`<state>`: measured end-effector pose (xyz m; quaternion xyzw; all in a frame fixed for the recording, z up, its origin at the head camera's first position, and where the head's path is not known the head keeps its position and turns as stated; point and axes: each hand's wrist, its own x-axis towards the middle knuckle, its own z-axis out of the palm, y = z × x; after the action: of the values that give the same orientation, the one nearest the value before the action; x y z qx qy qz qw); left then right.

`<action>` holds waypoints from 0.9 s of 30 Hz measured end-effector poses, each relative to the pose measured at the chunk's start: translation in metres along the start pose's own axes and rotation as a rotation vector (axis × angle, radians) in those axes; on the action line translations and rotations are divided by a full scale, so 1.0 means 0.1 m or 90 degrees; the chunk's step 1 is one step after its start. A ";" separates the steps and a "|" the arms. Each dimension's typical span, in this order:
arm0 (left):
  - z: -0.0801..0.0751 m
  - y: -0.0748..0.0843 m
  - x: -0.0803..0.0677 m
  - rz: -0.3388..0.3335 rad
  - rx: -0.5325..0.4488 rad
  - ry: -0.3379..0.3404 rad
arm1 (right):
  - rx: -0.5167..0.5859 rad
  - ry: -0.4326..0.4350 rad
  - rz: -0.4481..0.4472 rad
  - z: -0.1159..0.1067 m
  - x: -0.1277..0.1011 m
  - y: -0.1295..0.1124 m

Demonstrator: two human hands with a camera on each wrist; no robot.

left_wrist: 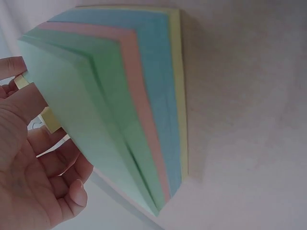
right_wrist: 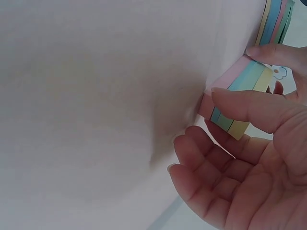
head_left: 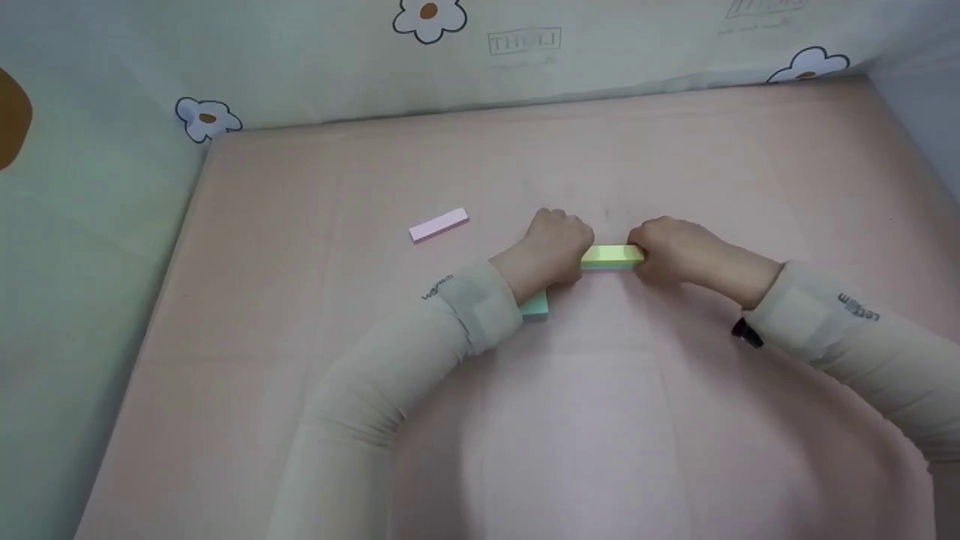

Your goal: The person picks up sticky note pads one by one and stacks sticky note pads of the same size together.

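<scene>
A small strip-shaped stack of sticky notes [head_left: 612, 256], yellow on top, is held between both hands in the head view. My left hand [head_left: 551, 244] pinches its left end and my right hand [head_left: 679, 247] its right end. Yellow, green, blue and pink layers of this stack [right_wrist: 235, 96] show in the right wrist view, where the right thumb lies across one face. Beneath the left wrist sits a larger sticky-note block [head_left: 535, 307], mostly hidden by the sleeve. The left wrist view shows that block [left_wrist: 158, 86] close up, with green, pink, blue and yellow layers.
A single pink strip pad [head_left: 439, 225] lies on the pink-covered table [head_left: 570, 420], left of and beyond the hands. Pale curtains [head_left: 315, 67] with flower prints stand along the back and left side.
</scene>
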<state>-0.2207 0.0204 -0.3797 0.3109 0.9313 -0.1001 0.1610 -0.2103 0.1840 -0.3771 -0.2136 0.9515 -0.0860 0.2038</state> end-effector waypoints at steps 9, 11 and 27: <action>0.00 0.00 0.00 0.002 0.002 0.007 | -0.016 0.011 -0.002 0.02 0.01 0.00; 0.00 0.00 0.00 0.005 0.004 0.011 | -0.017 0.013 -0.004 0.03 0.01 0.00; -0.01 -0.01 0.01 0.001 -0.042 -0.002 | -0.019 0.016 -0.013 0.05 0.02 0.02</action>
<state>-0.2224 0.0200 -0.3793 0.3064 0.9336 -0.0694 0.1724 -0.2102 0.1842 -0.3830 -0.2255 0.9529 -0.0766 0.1879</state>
